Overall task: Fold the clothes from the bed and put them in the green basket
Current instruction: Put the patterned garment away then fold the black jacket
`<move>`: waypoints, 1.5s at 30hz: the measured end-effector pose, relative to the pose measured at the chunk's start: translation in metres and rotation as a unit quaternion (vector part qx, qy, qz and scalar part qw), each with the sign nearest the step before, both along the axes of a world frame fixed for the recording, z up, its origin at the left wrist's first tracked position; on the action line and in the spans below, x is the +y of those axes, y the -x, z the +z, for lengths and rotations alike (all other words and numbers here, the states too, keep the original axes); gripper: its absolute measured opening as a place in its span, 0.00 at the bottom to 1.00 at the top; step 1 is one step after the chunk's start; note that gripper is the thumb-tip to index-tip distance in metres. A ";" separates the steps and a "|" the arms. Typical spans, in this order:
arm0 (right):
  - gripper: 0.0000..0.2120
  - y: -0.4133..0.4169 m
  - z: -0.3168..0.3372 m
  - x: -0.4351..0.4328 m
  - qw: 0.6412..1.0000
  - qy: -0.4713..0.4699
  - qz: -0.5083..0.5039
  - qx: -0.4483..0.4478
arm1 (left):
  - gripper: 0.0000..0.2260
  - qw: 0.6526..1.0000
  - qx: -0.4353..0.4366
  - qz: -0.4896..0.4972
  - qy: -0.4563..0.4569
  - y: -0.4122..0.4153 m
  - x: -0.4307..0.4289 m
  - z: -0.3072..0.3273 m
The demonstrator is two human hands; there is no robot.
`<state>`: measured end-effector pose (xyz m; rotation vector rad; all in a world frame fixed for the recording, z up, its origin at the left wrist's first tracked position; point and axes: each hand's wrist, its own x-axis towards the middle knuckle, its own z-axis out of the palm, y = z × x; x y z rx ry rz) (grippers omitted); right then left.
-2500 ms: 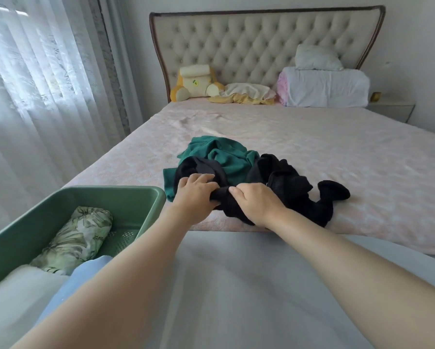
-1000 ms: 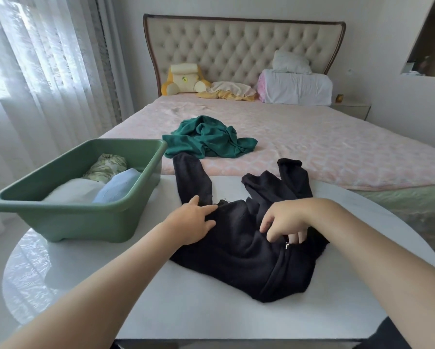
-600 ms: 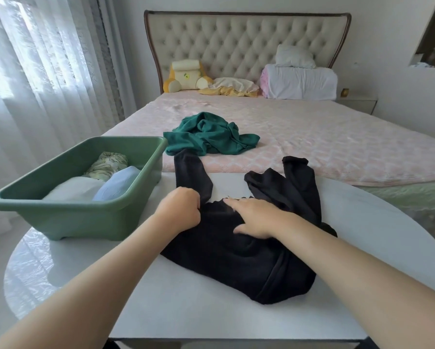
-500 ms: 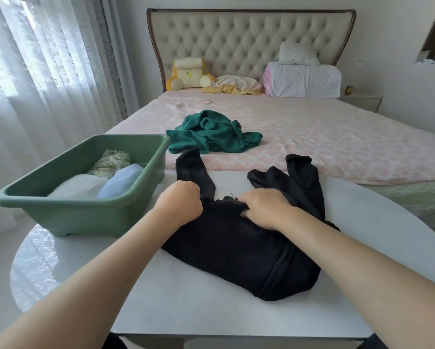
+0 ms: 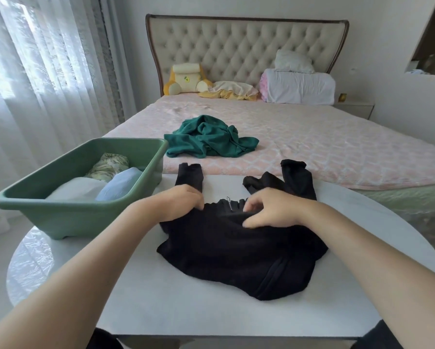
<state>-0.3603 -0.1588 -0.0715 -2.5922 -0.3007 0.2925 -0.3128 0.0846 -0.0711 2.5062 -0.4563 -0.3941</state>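
Observation:
A black long-sleeved garment point(image 5: 239, 250) lies spread on the round white table point(image 5: 161, 306), its two sleeves pointing toward the bed. My left hand point(image 5: 180, 201) grips its collar edge on the left. My right hand point(image 5: 269, 207) pinches the collar on the right, beside a small zip pull. The green basket point(image 5: 60, 212) stands at the table's left and holds a leaf-print roll, a white piece and a light blue piece. A crumpled dark green garment point(image 5: 209, 138) lies on the pink bed point(image 5: 324, 149).
Sheer curtains hang along the left. At the tufted headboard point(image 5: 246, 46) sit a yellow cushion toy point(image 5: 185, 79), a cream cloth and white pillows point(image 5: 297, 86). A nightstand point(image 5: 353, 108) stands at the right of the bed.
The black garment has been pulled off the bed onto the table and spread out. Both hands have moved up to its collar and closed on it.

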 end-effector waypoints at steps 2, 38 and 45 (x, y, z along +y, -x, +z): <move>0.06 0.011 0.008 0.004 0.994 0.035 0.041 0.093 | 0.14 0.984 0.094 -0.005 -0.151 0.003 0.000 0.003; 0.20 -0.025 -0.035 -0.054 0.967 0.231 -0.026 -0.102 | 0.12 0.987 -0.049 -0.151 -0.018 0.023 -0.069 -0.036; 0.08 -0.012 -0.008 -0.036 0.962 0.018 -0.080 -0.260 | 0.17 0.960 -0.278 0.001 0.037 -0.003 -0.044 -0.019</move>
